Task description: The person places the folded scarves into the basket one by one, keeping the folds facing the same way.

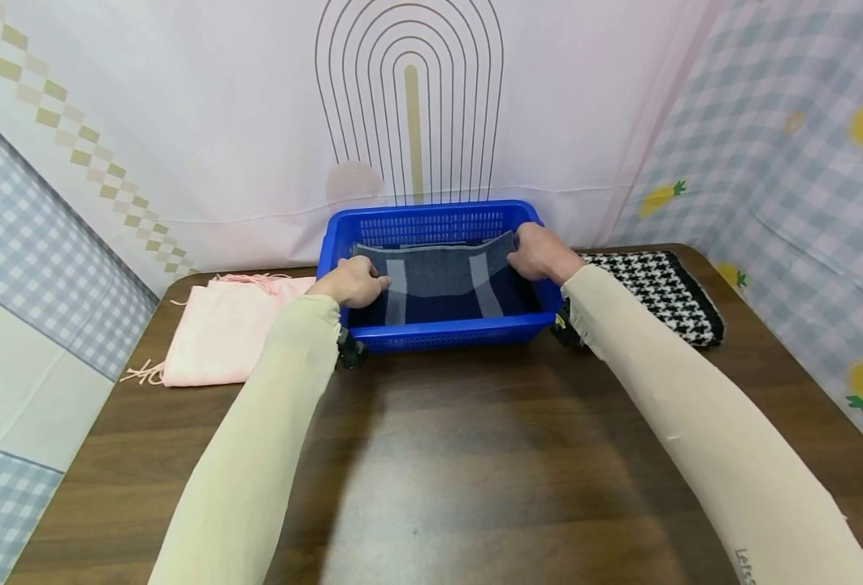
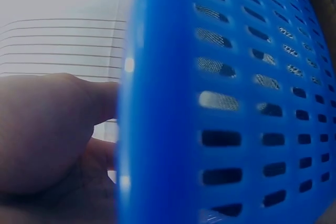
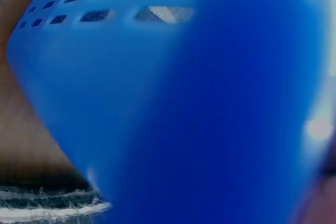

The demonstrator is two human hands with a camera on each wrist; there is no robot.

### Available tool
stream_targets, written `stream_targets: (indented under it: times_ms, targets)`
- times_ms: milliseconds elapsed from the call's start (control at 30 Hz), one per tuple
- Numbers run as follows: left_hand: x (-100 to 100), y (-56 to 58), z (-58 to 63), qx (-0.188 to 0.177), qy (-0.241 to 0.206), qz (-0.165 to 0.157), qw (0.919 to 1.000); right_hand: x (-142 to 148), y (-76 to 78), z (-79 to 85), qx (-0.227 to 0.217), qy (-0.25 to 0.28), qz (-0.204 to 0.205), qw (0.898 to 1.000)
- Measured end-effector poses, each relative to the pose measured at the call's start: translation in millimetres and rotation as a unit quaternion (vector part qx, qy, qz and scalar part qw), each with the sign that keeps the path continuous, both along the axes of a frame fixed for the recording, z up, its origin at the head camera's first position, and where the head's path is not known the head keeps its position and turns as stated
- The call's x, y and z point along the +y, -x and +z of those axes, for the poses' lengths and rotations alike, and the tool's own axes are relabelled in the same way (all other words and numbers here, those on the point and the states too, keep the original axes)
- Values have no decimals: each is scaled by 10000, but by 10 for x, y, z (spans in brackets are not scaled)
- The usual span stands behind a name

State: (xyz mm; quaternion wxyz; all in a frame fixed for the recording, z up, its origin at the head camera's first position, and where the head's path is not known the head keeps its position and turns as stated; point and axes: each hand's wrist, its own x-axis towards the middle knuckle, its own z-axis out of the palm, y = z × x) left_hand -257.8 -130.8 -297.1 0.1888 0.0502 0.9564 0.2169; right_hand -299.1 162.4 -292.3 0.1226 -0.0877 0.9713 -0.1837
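Note:
A folded navy scarf (image 1: 439,275) with pale grey stripes lies in a blue plastic basket (image 1: 446,331) at the back of the table. My right hand (image 1: 539,253) pinches the scarf's far right corner, which is raised a little. Over the basket's left side, my left hand (image 1: 354,282) holds the scarf's left edge with curled fingers; the fingertips are partly hidden. Between the hands the scarf's far edge sags. In the left wrist view, the basket rim (image 2: 157,103) covers the fingertips of the left hand (image 2: 47,135). The basket wall (image 3: 210,103) fills most of the right wrist view.
A folded pink fringed scarf (image 1: 219,333) lies left of the basket on the brown wooden table (image 1: 439,455). To the right is a black-and-white houndstooth cloth (image 1: 658,292), partly behind the right forearm. A patterned curtain (image 1: 256,122) hangs right behind the basket.

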Motion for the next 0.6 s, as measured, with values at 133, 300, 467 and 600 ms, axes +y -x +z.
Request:
stream_targets:
  times_ms: [133,300,467,600]
  targets:
    - [27,-15,30,182,-47,73,9998,-22,-26,39,131,57,-81,9999]
    - [80,-23,56,303,-59,-136,9994,-55,-59,81,300,60,40,9995]
    - [135,-23,21,-133,152,-479,9986,-96,-68,56,-147,-162,558,9982]
    - [145,-22,-59,-413,158,-520,9977,-93,-66,-9,-679,-419,965,9921]
